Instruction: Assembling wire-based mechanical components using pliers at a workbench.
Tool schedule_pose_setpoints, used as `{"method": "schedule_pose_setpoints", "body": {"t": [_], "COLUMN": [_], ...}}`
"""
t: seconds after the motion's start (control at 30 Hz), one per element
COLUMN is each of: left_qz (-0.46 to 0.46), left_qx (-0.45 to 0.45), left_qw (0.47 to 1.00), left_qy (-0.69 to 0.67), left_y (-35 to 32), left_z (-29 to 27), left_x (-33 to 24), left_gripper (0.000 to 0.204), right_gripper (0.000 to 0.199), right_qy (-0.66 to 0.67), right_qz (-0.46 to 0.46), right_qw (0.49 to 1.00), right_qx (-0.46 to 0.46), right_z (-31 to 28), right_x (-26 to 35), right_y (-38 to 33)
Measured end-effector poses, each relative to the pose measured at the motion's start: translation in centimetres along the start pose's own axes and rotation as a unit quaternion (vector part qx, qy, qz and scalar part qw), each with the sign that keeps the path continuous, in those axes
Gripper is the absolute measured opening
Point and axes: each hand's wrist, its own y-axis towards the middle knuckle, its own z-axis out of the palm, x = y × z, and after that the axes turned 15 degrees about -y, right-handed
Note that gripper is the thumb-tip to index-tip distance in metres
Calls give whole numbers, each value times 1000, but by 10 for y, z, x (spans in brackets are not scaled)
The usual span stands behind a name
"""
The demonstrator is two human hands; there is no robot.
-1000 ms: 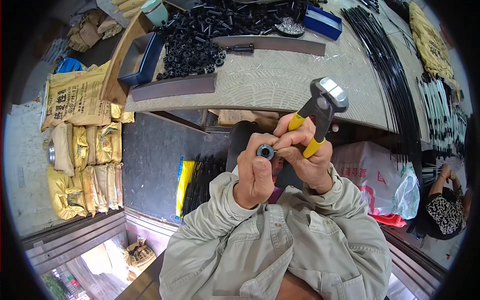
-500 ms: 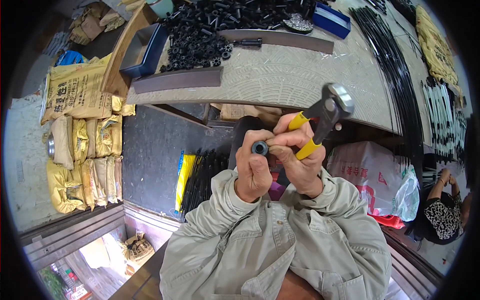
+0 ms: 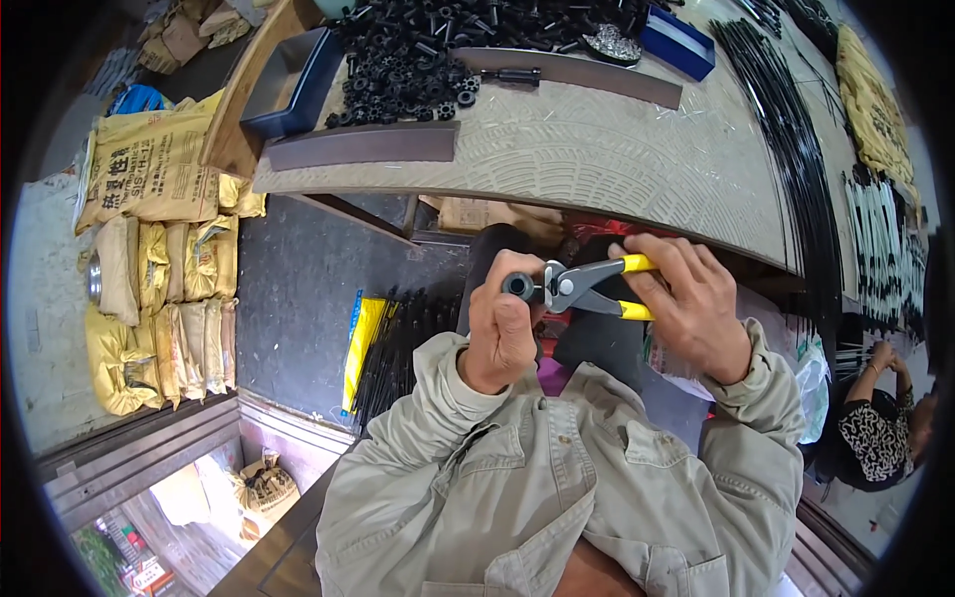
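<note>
While we looked down from the head camera, our left hand (image 3: 500, 333) was curled tight around a small black ring-shaped part (image 3: 519, 287), so most of that part was hidden in our fist and only its round end showed. Our right hand (image 3: 689, 308) was closed around the two yellow handles of one pair of pliers (image 3: 587, 287). The ends of those handles were covered by our fingers. We could not tell if the grey nose of the pliers was pinching the part or just touching it.

The pliers lay almost flat, left to right, with the nose pointing left at the part. Both were held up near our chest, just below the edge of the table (image 3: 617, 169).

We counted two long dark bars (image 3: 363, 146) on the table. One big heap of black parts (image 3: 428, 50) lay at its far side, too many to count. Another person (image 3: 880, 428) sat at the right edge, partly cut off.
</note>
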Motion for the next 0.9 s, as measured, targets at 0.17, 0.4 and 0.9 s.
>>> {"method": "schedule_pose_setpoints", "body": {"t": [0.17,0.4,0.9], "left_qz": [-23,-19,-80], "left_qx": [10,3,75], "left_qw": [999,1000,993], "left_qy": [-21,4,-45], "left_y": [-2,1,6], "left_z": [-1,6,-3], "left_x": [3,-2,2], "left_gripper": [61,64,68], "right_gripper": [42,32,31], "right_qy": [-124,-206,486], "right_qz": [-6,-68,-46], "right_qw": [992,976,831], "right_qx": [9,20,267], "right_z": [-15,-31,-14], "right_x": [-1,-11,-46], "right_y": [10,9,0]}}
